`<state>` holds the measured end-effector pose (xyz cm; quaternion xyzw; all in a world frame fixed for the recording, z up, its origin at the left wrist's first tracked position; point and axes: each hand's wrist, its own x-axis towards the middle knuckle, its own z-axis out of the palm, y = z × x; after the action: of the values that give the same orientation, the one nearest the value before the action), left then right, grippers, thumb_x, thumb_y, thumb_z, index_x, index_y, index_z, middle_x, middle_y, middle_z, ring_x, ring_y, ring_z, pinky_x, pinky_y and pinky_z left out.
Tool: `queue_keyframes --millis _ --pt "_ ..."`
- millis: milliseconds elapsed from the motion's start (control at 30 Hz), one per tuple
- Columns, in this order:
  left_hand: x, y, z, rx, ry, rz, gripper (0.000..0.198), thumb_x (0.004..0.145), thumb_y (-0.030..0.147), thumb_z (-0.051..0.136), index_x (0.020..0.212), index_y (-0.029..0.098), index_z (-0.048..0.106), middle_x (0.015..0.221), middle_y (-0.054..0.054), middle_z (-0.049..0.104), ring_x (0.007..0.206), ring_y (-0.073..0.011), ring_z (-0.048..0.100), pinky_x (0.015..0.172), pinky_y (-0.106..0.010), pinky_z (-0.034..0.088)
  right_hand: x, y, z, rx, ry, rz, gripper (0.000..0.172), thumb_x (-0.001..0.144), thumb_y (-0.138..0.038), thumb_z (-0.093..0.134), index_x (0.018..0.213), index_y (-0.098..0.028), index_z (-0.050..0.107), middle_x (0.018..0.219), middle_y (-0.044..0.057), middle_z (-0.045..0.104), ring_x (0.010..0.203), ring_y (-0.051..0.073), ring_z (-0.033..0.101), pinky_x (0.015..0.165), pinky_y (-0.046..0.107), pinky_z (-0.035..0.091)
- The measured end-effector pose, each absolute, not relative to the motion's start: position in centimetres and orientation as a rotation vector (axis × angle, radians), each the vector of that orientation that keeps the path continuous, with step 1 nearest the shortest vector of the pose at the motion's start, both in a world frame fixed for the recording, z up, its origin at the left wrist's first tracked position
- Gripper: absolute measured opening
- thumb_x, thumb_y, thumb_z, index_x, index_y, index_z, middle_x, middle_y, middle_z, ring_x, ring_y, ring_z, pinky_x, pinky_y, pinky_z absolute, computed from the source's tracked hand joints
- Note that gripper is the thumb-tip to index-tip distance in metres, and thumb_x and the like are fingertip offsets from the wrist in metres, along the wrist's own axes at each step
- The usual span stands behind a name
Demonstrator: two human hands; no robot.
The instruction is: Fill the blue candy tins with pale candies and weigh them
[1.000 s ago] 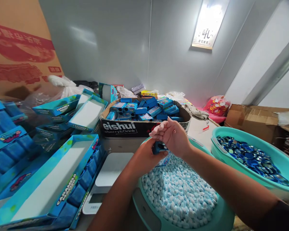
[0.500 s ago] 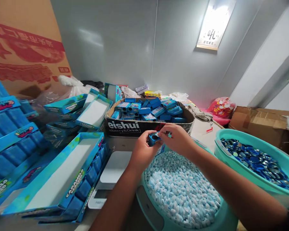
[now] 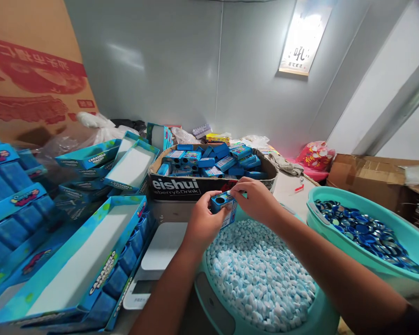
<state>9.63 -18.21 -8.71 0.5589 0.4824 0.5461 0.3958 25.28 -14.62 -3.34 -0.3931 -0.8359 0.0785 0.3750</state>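
My left hand (image 3: 203,225) is wrapped around a small blue candy box (image 3: 219,201), holding it above the near basin with its top toward me. A dark round hole shows in that top. At the far end of the top, my right hand (image 3: 256,199) pinches a small white candy (image 3: 229,192) between thumb and fingertips. Under both hands, pale blue and white candies (image 3: 261,279) fill a turquoise basin (image 3: 212,302). Just behind the hands, a cut-down carton (image 3: 209,188) holds many similar blue boxes (image 3: 206,163).
To the left of the basin lies a white scale (image 3: 164,244). Blue display trays (image 3: 87,260) are stacked farther left. On the right, another turquoise basin (image 3: 366,279) holds shiny blue round pieces (image 3: 363,232). A brown carton (image 3: 363,174) stands behind it, and a grey wall closes the back.
The view has shifted slightly. The box in my left hand is turned so more of its top and dark hole shows. My right fingertips stay at its far end.
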Motion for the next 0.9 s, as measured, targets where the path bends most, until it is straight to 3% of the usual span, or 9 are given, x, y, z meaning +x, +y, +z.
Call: queue_keyframes --millis 200,500,667,900 --pt "9.4 -18.4 -8.7 1.478 1.208 1.372 0.048 0.075 0.043 0.073 0.115 0.019 0.059 0.101 -0.007 0.071 0.09 -0.0208 0.066 0.077 -0.03 0.051 24.5 -15.6 -3.1 -1.013 -2.088 0.328 0.017 0.087 -0.02 0.058 0.079 -0.018 0.072 0.081 0.003 0.068 0.073 0.013 0.06 0.062 0.025 0.041" --pt "9.5 -18.3 -8.7 1.447 1.224 1.38 0.047 0.074 0.041 0.073 0.114 0.02 0.06 0.101 -0.006 0.07 0.091 -0.0211 0.066 0.077 -0.03 0.05 24.5 -15.6 -3.0 -1.057 -2.28 0.037 0.023 0.09 -0.016 0.052 0.079 -0.015 0.071 0.087 0.008 0.067 0.084 0.018 0.06 0.079 0.032 0.045" --pt "9.6 -18.5 -8.4 1.477 1.182 1.424 0.036 0.076 0.032 0.07 0.108 0.019 0.062 0.099 -0.004 0.07 0.088 -0.0179 0.065 0.076 -0.026 0.049 23.4 -16.7 -3.2 -0.814 -2.235 0.319 0.022 0.091 -0.015 0.051 0.078 -0.015 0.069 0.086 0.006 0.067 0.082 0.015 0.061 0.077 0.027 0.047" --pt "9.5 -18.5 -8.5 1.447 1.211 1.409 0.045 0.075 0.04 0.072 0.113 0.019 0.06 0.098 -0.005 0.071 0.089 -0.0197 0.066 0.077 -0.029 0.05 24.3 -14.8 -3.7 -0.859 -1.977 0.483 0.018 0.09 -0.025 0.056 0.087 -0.017 0.071 0.092 0.007 0.068 0.082 0.015 0.063 0.068 0.026 0.049"
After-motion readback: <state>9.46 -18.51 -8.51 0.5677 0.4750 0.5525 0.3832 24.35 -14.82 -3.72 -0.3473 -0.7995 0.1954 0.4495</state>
